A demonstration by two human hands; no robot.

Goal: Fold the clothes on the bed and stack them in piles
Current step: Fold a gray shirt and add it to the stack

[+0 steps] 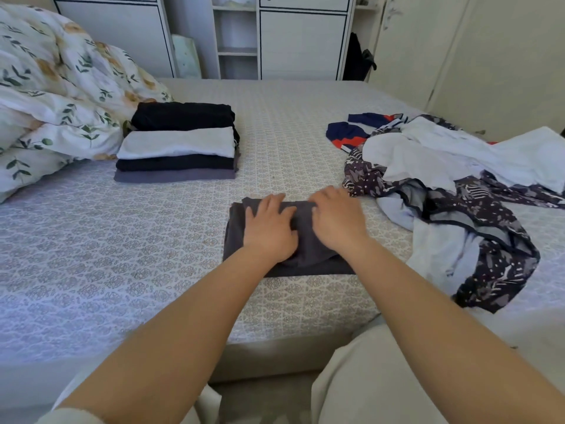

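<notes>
Folded dark grey garment (pixel 308 246) lies on bed (pixel 122 255) near front edge. Left hand (pixel 269 228) flat on it, fingers spread. Right hand (pixel 334 220) on its top edge, fingers bent, possibly pinching fabric; unclear. Folded stack (pixel 177 148) far left; unfolded clothes (pixel 458 179) right

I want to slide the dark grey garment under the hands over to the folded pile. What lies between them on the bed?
Nothing: in the head view only bare patterned bedsheet lies between the dark grey garment and the folded pile.
</notes>
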